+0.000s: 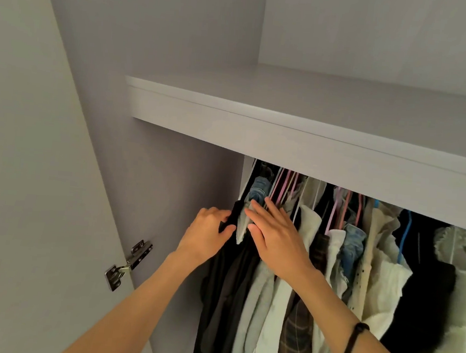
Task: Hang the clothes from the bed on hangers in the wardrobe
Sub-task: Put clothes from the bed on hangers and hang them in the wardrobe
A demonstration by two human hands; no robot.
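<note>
Wardrobe shelf point(287, 130) overhangs crammed clothes point(332, 257); left hand point(206, 236) pinches black garment point(232, 216), right hand point(274, 237) flat.

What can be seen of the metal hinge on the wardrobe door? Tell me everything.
The metal hinge is shiny, silver-coloured steel by its look. One plate sits on the wardrobe's side wall, the other on the open door, with a folded arm joining them. It lies lower left of the left hand. Nothing else touches it.
</note>
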